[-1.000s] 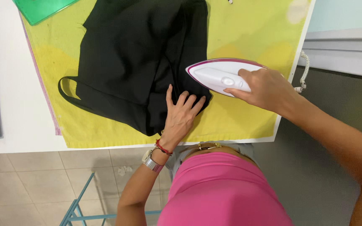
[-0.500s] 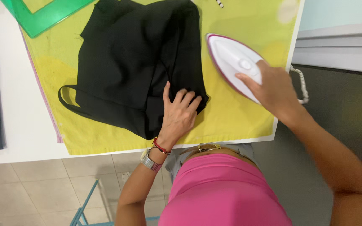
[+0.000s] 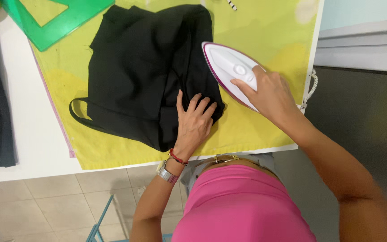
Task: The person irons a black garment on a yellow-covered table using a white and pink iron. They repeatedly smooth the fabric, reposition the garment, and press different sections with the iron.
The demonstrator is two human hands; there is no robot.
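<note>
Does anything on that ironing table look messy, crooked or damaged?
Nothing looks damaged or spilled. The black garment lies bunched in uneven folds on the yellow cloth, one strap looping out at its left. The left hand presses its lower edge flat while the right hand grips the white iron at the garment's right edge.

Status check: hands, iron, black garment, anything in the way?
Left hand flat on black garment, fingers spread. Right hand gripping white iron, its tip at garment's right edge. Green plastic ruler lies far left, apart.
</note>
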